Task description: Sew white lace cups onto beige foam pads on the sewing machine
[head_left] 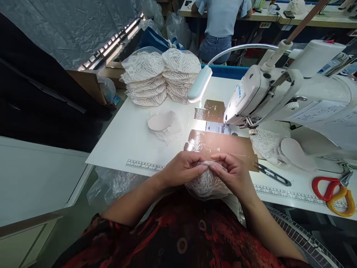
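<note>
A white lace cup (206,183) is held at the table's front edge, close to my body. My left hand (185,169) pinches its upper edge from the left. From the right, my right hand (231,172) pinches the same edge, and the fingertips of both hands nearly meet. Beyond my hands stands a white sewing machine (248,93), its needle area lit. Brown tape (223,143) covers the table between my hands and the needle plate. One smooth pad (161,121) lies with lace on the table at the left.
Two stacks of lace cups (147,80) stand at the back left. A lamp (200,83) hangs over the white table (119,137). Black snips (273,175), red-and-yellow scissors (333,191) and another pad (297,152) lie right. A person (220,22) sits beyond.
</note>
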Motion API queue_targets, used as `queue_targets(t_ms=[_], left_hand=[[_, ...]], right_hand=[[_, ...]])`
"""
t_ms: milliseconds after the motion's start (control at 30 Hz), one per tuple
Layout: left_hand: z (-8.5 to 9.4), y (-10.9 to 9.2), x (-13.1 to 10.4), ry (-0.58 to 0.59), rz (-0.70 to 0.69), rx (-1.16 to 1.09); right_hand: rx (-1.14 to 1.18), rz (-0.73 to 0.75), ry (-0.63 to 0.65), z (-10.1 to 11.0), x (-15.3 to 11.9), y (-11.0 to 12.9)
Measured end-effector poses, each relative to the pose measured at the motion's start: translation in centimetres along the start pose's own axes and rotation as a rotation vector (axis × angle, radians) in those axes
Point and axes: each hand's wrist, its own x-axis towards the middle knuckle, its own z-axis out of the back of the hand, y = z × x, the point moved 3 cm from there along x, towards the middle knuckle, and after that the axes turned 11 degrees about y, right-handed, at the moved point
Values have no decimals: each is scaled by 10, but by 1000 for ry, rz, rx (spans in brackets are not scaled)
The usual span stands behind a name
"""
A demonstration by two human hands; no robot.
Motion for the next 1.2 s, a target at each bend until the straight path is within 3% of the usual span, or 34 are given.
queue_targets(t_ms=[100,233,333,600,700,800,867,933,967,1033,1100,1200], left_hand=[[-1,2,1,41,24,-62],[-1,5,3,148,62,-206],[-1,4,6,158,67,-274],[-22,16,20,-90,134,-608],[-5,16,17,-251,138,-668],[38,-2,6,-490,59,-413],[66,-22,4,-677,-44,-9],[76,-36,15,-748,-136,438],[73,-38,28,-721,-167,620],[56,-27,62,-533,-168,827],[31,-4,98,-293,-62,889],[-3,23,127,-184,-37,877]], right_hand=[[86,-51,79,1,2,0],[175,-74,71,4,1,2],[235,-79,88,4,-1,0],[476,-162,104,4,4,-14],[492,-135,27,16,5,-11],[446,-107,-97,41,0,-9],[372,-109,-155,60,-4,-9],[255,-106,-157,76,-5,-9],[187,-99,-139,82,-4,-8],[49,-92,-69,89,3,-6],[-83,-92,-1,91,14,-3],[-302,-103,65,87,34,-3]])
